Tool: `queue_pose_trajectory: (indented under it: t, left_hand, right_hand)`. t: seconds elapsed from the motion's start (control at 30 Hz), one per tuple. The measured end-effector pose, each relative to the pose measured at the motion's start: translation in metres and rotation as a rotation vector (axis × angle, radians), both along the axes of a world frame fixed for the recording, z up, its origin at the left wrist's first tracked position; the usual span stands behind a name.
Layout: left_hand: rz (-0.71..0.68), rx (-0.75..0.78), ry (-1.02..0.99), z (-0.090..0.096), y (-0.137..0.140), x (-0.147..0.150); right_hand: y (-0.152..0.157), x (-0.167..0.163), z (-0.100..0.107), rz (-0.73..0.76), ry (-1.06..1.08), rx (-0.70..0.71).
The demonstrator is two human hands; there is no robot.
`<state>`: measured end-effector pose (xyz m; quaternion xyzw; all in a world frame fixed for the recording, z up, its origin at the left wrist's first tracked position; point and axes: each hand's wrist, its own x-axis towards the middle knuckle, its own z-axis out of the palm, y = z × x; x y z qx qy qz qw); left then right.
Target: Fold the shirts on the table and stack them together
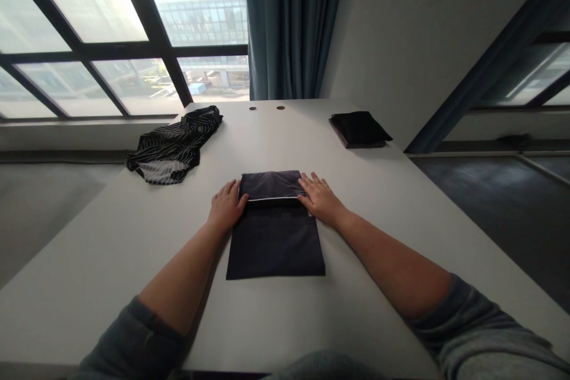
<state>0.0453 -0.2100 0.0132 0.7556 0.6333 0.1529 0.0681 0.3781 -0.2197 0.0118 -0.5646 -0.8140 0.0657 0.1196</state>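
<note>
A dark navy garment (276,246), folded into a narrow rectangle, lies flat on the white table in front of me. Its far part is folded over, greyer in tone, with a thin white line along the near edge of that fold. What kind of garment it is, I cannot tell. My left hand (226,205) rests at the left end of the fold, fingers stretched out and thumb on the cloth. At the right end lies my right hand (323,199), flat and open, with its fingertips on the cloth. Neither hand grips anything.
Crumpled black cloth with white lines (176,145) lies at the table's far left. A folded black cloth bundle (360,129) sits at the far right. Two round cable holes are near the back edge of the table (285,136). Behind stand windows and a blue curtain (291,24).
</note>
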Motion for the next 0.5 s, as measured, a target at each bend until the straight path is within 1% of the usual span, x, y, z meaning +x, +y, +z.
queue_pose_trajectory:
  t: [0.07, 0.13, 0.23, 0.33, 0.43, 0.5]
  left_hand:
    - [0.099, 0.004, 0.010, 0.001, 0.006, -0.003]
    - [0.087, -0.022, 0.030, -0.001, 0.015, -0.006]
    - [0.004, -0.039, 0.005, -0.005, 0.033, -0.010]
    - [-0.040, -0.029, -0.079, -0.006, 0.049, -0.012]
    - [-0.106, -0.032, -0.213, -0.003, 0.058, -0.013]
    - [-0.127, -0.065, -0.352, -0.002, 0.059, -0.013]
  right_hand:
    - [0.004, -0.002, -0.003, -0.150, -0.004, 0.020]
    - [0.009, -0.004, -0.006, -0.218, -0.009, -0.025]
    - [0.017, -0.007, -0.007, -0.193, 0.014, -0.077]
    - [0.026, -0.006, -0.005, -0.146, 0.082, -0.114]
    - [0.034, -0.001, -0.005, -0.091, 0.184, -0.144]
    - [0.036, 0.001, -0.007, -0.056, 0.265, -0.138]
